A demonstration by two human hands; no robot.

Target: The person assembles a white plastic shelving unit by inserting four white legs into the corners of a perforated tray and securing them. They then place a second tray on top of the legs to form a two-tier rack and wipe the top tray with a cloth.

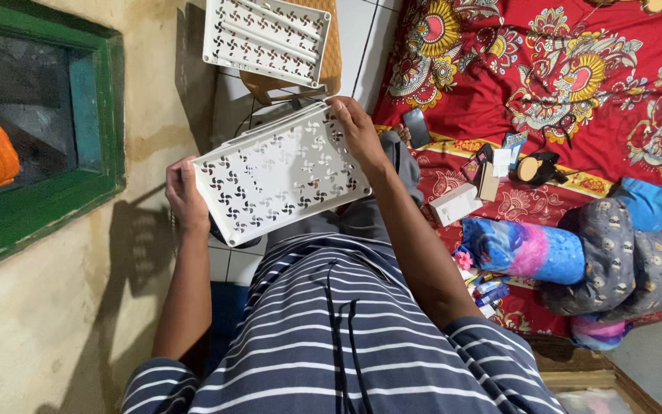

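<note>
Green window frame (47, 222) at left. Left hand (184, 195) clamps the white perforated panel (281, 175) at its near-left end; right hand (355, 130) grips the far-right corner. Long axis runs between them, tilted. Second panel (266, 38) beyond; red patterned bed (576, 84) right.

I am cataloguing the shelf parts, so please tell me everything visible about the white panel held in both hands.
The white panel is a flat rectangular piece, apparently plastic, pierced with rows of pinwheel-shaped cut-outs and edged by a plain raised rim. It looks clean and unbroken. It is held in the air, tilted, above the person's lap. The left hand grips its lower left short edge, and the right hand grips its upper right corner. Nothing else visibly touches it.
</note>
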